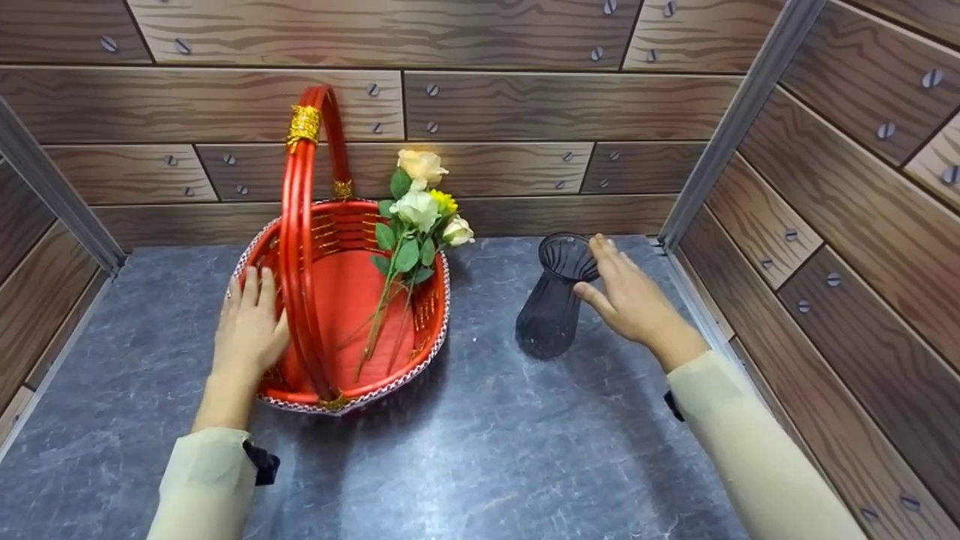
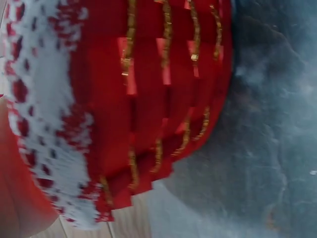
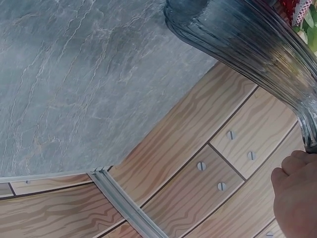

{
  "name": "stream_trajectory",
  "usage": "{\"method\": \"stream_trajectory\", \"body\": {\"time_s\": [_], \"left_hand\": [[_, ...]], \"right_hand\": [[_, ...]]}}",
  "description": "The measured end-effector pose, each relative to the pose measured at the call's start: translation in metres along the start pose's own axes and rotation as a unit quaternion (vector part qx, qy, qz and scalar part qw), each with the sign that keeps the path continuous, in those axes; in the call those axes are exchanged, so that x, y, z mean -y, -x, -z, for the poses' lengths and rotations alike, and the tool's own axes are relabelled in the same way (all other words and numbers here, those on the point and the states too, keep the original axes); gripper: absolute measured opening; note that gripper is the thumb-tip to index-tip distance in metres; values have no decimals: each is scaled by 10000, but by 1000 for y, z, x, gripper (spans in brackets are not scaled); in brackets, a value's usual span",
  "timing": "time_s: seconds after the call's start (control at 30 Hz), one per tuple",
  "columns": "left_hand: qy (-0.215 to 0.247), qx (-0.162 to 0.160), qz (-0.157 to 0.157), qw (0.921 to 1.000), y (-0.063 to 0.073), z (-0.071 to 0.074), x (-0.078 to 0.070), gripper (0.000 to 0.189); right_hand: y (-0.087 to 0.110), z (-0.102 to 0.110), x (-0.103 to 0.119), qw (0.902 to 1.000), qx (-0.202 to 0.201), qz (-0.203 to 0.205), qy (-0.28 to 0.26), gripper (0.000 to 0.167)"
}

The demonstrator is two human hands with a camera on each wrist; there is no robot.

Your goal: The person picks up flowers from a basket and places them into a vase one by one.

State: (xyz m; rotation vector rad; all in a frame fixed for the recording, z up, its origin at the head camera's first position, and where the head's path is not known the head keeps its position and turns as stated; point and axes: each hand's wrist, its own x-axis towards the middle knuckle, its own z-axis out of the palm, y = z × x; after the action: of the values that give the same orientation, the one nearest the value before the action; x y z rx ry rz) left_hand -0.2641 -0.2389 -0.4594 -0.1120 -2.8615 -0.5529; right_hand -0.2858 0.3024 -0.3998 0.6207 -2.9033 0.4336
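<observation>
A red woven basket [image 1: 341, 289] with a tall arched handle and gold trim stands at the left. Along its left rim rests my left hand [image 1: 244, 330], fingers stretched forward. The left wrist view shows the basket's outer wall and white lace edging close up. Artificial flowers [image 1: 416, 211], cream and white with one yellow bloom, lean inside with their heads over the far right rim. To the right is a dark, see-through ribbed vase [image 1: 547, 315] with a flared mouth. My right hand [image 1: 630, 292] has its fingers extended at the vase's rim, thumb at its near side.
A grey marbled tabletop [image 1: 465, 442] lies under everything. Wood-patterned panels [image 1: 525, 105] close off the back and both sides, with metal strips [image 1: 739, 120] at the corners. The right wall runs close to my right forearm.
</observation>
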Motion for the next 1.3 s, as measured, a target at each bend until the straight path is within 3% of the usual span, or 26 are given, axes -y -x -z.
{"method": "stream_trajectory", "body": {"time_s": [0.17, 0.33, 0.57, 0.77, 0.9, 1.03, 1.17, 1.3], "left_hand": [[67, 263, 59, 9996, 3, -10, 3, 70], [62, 250, 162, 9995, 4, -11, 7, 71], [-165, 386, 193, 9989, 2, -12, 5, 70], [-315, 307, 205, 9988, 1, -15, 4, 69], [-284, 294, 254, 9988, 2, -16, 4, 69], [-292, 257, 233, 9990, 2, -16, 4, 69], [-239, 270, 283, 9989, 2, -16, 3, 70], [-235, 282, 297, 9989, 2, -16, 5, 71]], "right_hand": [[1, 1, -1, 10000, 2, -28, -3, 80], [0, -1, -1, 10000, -6, 20, -38, 80], [1, -4, -1, 9992, -365, 44, -181, 77], [2, -12, -1, 9960, -622, -124, -621, 78], [3, -13, 4, 9916, -692, -300, -1051, 89], [1, -11, 24, 9817, -1285, -294, -1376, 97], [-11, -9, 60, 9629, -2094, 160, -1696, 90], [-26, -15, 103, 9469, -2229, 637, -2229, 81]]}}
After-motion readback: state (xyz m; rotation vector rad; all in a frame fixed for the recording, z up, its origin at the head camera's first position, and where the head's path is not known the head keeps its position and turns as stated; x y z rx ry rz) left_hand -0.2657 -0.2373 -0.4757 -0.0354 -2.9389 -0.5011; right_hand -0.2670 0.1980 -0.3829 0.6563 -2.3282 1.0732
